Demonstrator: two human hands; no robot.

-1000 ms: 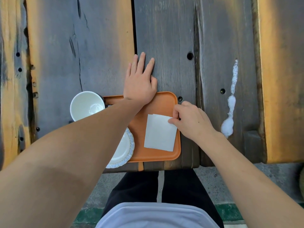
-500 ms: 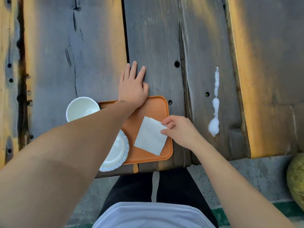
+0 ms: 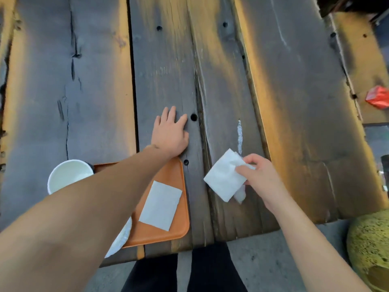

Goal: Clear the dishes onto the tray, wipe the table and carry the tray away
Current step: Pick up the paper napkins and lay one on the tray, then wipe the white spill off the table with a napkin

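Head view, the only view supplied. The wooden table (image 3: 284, 102) is built of weathered planks with dark cracks and bolt holes.

The left hand (image 3: 170, 135) lies flat on the table just beyond the far edge of the tray, fingers straight and spread, palm down, grasping nothing. Its forearm crosses over the tray and hides part of what lies on it.

The right hand (image 3: 262, 182) is to the right of the tray, over the planks. Thumb and fingers pinch a white napkin (image 3: 223, 178) by its right edge; the sheet fans out to the left of the hand. Whether the napkin touches the wood cannot be told.

A streak of white foam (image 3: 239, 135) runs along the plank beyond the napkin; a further white patch (image 3: 241, 196) shows beneath the napkin's near corner.

The orange tray (image 3: 168, 171) sits at the near edge of the table. On it lies 1 flat white sheet (image 3: 160, 205), tilted slightly. A white plate (image 3: 120, 239) shows at the tray's near left corner, mostly covered by the forearm and overhanging the tray's edge. A white cup (image 3: 67, 175), upright and open, stands at the tray's far left corner; whether it rests on the tray or beside it cannot be told.

At the far right lie a red object (image 3: 377, 97) and, lower, a rounded yellow-green object (image 3: 370, 245).
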